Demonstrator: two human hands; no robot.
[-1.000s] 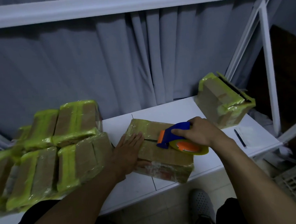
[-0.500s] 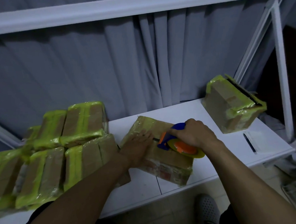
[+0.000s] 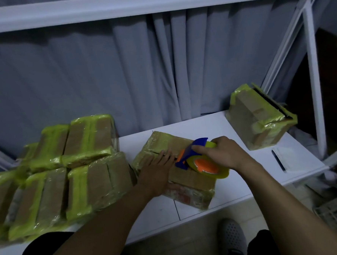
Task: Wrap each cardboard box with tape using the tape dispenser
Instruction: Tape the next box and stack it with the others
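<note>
The box (image 3: 186, 180) lies mid-surface (image 3: 240, 184) by the front edge, its long axis running from far left to near right. The right hand (image 3: 222, 152) grips the dispenser (image 3: 202, 161) on the box top. Its blue nose points at the left hand (image 3: 156, 171), which presses flat just beside it. The pull likely runs toward the near-right end.
</note>
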